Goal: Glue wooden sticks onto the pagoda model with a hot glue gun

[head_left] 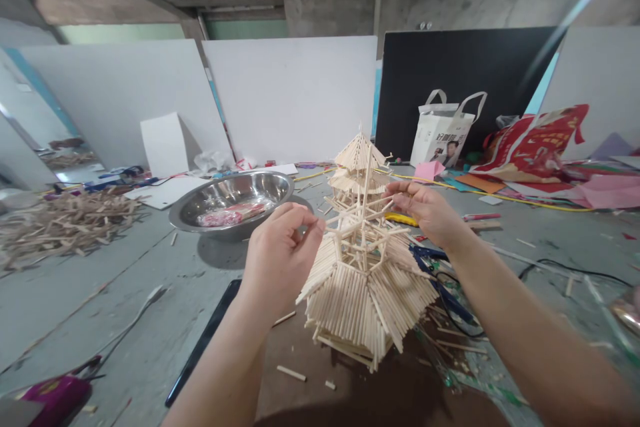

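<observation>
A pagoda-like model of thin wooden sticks [345, 300] stands in front of me, with a sloping roof tier and an open stick frame [363, 233] around an upright centre stick. My left hand [287, 250] is closed in a pinch at the left end of a stick in the upper frame. On the opposite side, my right hand [427, 210] has thumb and fingers pinched at another stick end of that frame. Fingers partly hide both contact points. Behind it rises a second pointed stick roof [361, 155].
A steel basin [233, 190] holding plastic-wrapped packs is at left, beyond a dark flat device [205, 340]. A purple glue gun [53, 400] lies front left. Blue-handled pliers [453, 293] and a black cable lie right. Behind are a stick pile [65, 223], a white bag [443, 133] and boards.
</observation>
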Demonstrator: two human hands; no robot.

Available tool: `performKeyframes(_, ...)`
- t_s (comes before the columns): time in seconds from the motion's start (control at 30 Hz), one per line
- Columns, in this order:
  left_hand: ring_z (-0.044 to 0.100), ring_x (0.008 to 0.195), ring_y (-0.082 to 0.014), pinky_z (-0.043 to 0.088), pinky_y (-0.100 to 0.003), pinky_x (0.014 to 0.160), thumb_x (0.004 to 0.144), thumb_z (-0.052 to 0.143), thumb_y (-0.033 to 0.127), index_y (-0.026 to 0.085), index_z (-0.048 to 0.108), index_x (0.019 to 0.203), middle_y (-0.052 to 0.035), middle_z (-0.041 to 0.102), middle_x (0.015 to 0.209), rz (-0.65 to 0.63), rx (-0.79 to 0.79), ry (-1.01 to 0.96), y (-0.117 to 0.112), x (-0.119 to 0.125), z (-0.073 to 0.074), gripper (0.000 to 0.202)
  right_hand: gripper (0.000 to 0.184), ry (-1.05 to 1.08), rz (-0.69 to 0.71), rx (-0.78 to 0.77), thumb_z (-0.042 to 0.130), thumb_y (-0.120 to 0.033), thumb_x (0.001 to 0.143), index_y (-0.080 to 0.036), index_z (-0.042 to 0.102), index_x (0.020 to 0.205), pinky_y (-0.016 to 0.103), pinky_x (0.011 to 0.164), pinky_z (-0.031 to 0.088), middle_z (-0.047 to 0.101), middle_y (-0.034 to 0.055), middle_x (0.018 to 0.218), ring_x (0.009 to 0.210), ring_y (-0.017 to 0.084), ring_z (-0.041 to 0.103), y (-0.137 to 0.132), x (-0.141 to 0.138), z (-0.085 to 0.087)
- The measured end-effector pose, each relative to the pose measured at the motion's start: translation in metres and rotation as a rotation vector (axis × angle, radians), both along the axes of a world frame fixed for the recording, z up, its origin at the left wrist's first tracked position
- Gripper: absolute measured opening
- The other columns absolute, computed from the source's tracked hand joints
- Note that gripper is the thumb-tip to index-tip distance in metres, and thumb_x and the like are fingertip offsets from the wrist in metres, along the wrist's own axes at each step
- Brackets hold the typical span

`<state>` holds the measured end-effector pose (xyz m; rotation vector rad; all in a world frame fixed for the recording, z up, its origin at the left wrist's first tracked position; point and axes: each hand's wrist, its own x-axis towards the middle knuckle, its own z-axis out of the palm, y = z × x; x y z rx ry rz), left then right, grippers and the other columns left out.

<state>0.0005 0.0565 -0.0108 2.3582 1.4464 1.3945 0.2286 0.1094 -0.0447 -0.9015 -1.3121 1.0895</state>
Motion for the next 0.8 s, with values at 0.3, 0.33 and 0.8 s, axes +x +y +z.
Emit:
performKeyframes(0.3, 0.040, 0.051, -0.0074, 0.033, -0.023, 0.050, 0.074, 0.050, 0.023, 0.017, 0.054, 0.060, 0.0012, 0.052, 0.064, -0.005, 0.000, 0.004, 0.0015, 0.0007, -0.0004, 0.016, 0.031, -0.006, 0.006, -0.035, 0.064, -0.036, 0.064, -0.020, 0.054, 0.087, 0.034, 0.083, 0.041, 0.059, 0.0014, 0.086, 0.080, 0.014, 0.057, -0.0008, -0.0008, 0.0000)
performKeyframes(0.33, 0.040, 0.051, -0.0073, 0.033, -0.023, 0.050, 0.074, 0.050, 0.022, 0.017, 0.054, 0.060, 0.0014, 0.052, 0.064, -0.004, 0.000, 0.001, 0.0016, 0.0007, -0.0007, 0.016, 0.031, -0.003, 0.012, -0.034, 0.065, -0.037, 0.063, -0.020, 0.054, 0.087, 0.034, 0.083, 0.041, 0.059, 0.0012, 0.086, 0.080, 0.014, 0.057, -0.0005, -0.0007, -0.0005)
performKeyframes(0.8, 0.036, 0.049, -0.0058, 0.031, -0.022, 0.049, 0.075, 0.049, 0.023, 0.016, 0.051, 0.059, 0.0019, 0.051, 0.065, 0.007, -0.048, 0.008, 0.0012, 0.0012, -0.0014, 0.017, 0.031, 0.006, 0.054, -0.073, 0.065, -0.034, 0.064, -0.019, 0.053, 0.088, 0.033, 0.080, 0.041, 0.065, 0.0007, 0.079, 0.075, 0.014, 0.060, -0.0013, -0.0012, -0.0009)
